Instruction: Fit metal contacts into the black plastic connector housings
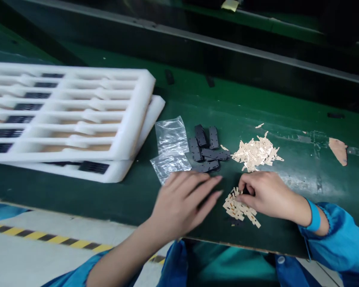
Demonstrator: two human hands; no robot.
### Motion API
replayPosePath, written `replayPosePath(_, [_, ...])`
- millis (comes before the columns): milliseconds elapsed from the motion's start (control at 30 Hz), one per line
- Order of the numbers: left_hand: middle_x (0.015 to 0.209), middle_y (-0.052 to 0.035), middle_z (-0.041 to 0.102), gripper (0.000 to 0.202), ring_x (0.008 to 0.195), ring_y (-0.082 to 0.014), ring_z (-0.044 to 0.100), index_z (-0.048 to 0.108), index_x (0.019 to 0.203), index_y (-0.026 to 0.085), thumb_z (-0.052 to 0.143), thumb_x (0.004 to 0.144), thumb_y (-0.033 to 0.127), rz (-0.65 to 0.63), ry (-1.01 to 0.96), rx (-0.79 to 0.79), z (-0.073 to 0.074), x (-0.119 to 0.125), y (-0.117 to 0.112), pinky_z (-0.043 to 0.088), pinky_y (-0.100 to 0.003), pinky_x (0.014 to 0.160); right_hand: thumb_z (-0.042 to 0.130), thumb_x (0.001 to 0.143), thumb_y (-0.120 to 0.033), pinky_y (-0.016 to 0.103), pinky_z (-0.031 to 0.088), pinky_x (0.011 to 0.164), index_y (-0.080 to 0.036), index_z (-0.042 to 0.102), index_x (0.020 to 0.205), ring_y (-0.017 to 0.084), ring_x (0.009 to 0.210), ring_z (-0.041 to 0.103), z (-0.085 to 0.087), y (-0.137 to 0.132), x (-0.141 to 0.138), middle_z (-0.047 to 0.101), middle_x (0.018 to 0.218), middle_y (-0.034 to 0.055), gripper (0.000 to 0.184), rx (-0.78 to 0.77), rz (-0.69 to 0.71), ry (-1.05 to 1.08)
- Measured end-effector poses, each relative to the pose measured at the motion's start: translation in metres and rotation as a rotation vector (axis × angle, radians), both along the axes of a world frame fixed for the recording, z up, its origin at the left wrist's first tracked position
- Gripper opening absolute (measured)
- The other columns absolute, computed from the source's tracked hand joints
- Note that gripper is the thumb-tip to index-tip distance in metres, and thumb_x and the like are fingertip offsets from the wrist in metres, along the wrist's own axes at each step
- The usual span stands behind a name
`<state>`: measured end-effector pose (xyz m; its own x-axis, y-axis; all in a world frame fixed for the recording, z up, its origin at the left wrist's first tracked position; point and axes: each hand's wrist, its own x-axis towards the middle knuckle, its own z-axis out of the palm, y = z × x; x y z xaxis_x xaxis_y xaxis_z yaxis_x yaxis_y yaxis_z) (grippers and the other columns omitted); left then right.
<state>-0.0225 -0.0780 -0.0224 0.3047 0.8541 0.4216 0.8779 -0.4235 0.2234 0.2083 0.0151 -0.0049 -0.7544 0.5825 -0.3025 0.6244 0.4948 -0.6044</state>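
Note:
My left hand (184,199) lies flat on the green bench with its fingers stretched out, just below a small pile of black flat parts (206,149). My right hand (265,194) is curled, fingertips pinched on something small and dark that I cannot make out, at the top of a small heap of beige paper strips (238,208). A larger heap of beige strips (255,152) lies just beyond the right hand.
Two clear plastic bags (171,147) lie left of the black parts. Stacked white foam trays (128,131) with slots holding black parts fill the left. A raised dark rail (227,59) runs along the bench's far side. A beige scrap (338,150) sticks at the right.

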Motion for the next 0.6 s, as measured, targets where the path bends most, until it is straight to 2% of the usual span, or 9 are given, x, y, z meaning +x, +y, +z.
replayPosePath(67, [0.110, -0.0120, 0.075, 0.032, 0.097, -0.0290, 0.065, 0.064, 0.131, 0.013, 0.060, 0.104, 0.030, -0.175, -0.038, -0.139, 0.000, 0.014, 0.001, 0.045, -0.041, 0.084, 0.083, 0.081, -0.021, 0.027, 0.033, 0.056, -0.021, 0.068, 0.082, 0.012, 0.058, 0.055, 0.003, 0.003, 0.005, 0.062, 0.064, -0.0053, 0.014, -0.086, -0.067, 0.019])
replayPosePath(133, [0.114, -0.0119, 0.074, 0.033, 0.103, -0.0301, 0.064, 0.066, 0.131, 0.013, 0.055, 0.106, 0.032, -0.271, -0.047, -0.221, -0.003, 0.025, 0.003, 0.043, -0.042, 0.088, 0.082, 0.080, -0.019, 0.026, 0.034, 0.056, -0.021, 0.067, 0.079, 0.011, 0.057, 0.053, 0.006, 0.006, 0.013, 0.060, 0.062, -0.0062, 0.015, -0.142, -0.127, 0.037])
replayPosePath(233, [0.106, -0.0078, 0.075, 0.021, 0.100, -0.0278, 0.064, 0.073, 0.113, 0.018, 0.056, 0.106, 0.029, -0.302, -0.104, -0.256, -0.005, 0.032, 0.008, 0.041, -0.041, 0.086, 0.081, 0.082, -0.021, 0.025, 0.035, 0.055, -0.020, 0.068, 0.077, 0.011, 0.057, 0.052, 0.005, 0.008, 0.024, 0.058, 0.062, -0.0057, 0.015, -0.225, -0.199, 0.119])
replayPosePath(300, [0.103, -0.0073, 0.076, 0.020, 0.098, -0.0269, 0.064, 0.074, 0.111, 0.018, 0.060, 0.104, 0.032, -0.268, -0.194, -0.259, -0.002, 0.033, 0.013, 0.041, -0.040, 0.084, 0.082, 0.084, -0.027, 0.024, 0.035, 0.052, -0.020, 0.069, 0.077, 0.010, 0.055, 0.049, 0.003, 0.009, 0.029, 0.055, 0.060, -0.0058, 0.017, -0.358, -0.283, 0.246])
replayPosePath(400, [0.096, -0.0038, 0.077, 0.016, 0.089, -0.0224, 0.066, 0.075, 0.108, 0.021, 0.064, 0.103, 0.033, -0.228, -0.435, -0.326, 0.012, 0.035, 0.025, 0.041, -0.037, 0.079, 0.085, 0.083, -0.036, 0.023, 0.035, 0.049, -0.019, 0.069, 0.078, 0.010, 0.052, 0.045, 0.002, 0.010, 0.032, 0.053, 0.058, -0.0062, 0.024, -0.549, -0.404, 0.471])
replayPosePath(467, [0.090, -0.0003, 0.077, 0.016, 0.083, -0.0190, 0.067, 0.074, 0.097, 0.023, 0.061, 0.105, 0.025, -0.241, -0.575, -0.404, 0.025, 0.035, 0.037, 0.043, -0.036, 0.079, 0.086, 0.083, -0.035, 0.023, 0.037, 0.048, -0.019, 0.069, 0.077, 0.010, 0.052, 0.046, 0.005, 0.012, 0.032, 0.055, 0.058, -0.0059, 0.024, -0.576, -0.427, 0.564])
replayPosePath(533, [0.087, -0.0008, 0.076, 0.021, 0.083, -0.0201, 0.066, 0.071, 0.093, 0.022, 0.055, 0.106, 0.023, -0.254, -0.557, -0.461, 0.037, 0.033, 0.051, 0.044, -0.036, 0.079, 0.083, 0.085, -0.030, 0.024, 0.040, 0.050, -0.020, 0.071, 0.080, 0.011, 0.057, 0.052, 0.010, 0.015, 0.031, 0.061, 0.067, -0.0031, 0.017, -0.524, -0.406, 0.593])
replayPosePath(600, [0.085, -0.0025, 0.072, 0.026, 0.083, -0.0221, 0.062, 0.068, 0.090, 0.022, 0.047, 0.107, 0.023, -0.285, -0.418, -0.477, 0.048, 0.031, 0.064, 0.043, -0.038, 0.077, 0.079, 0.087, -0.024, 0.025, 0.043, 0.054, -0.020, 0.074, 0.083, 0.013, 0.067, 0.058, 0.018, 0.018, 0.032, 0.069, 0.079, 0.0007, 0.007, -0.440, -0.367, 0.577])
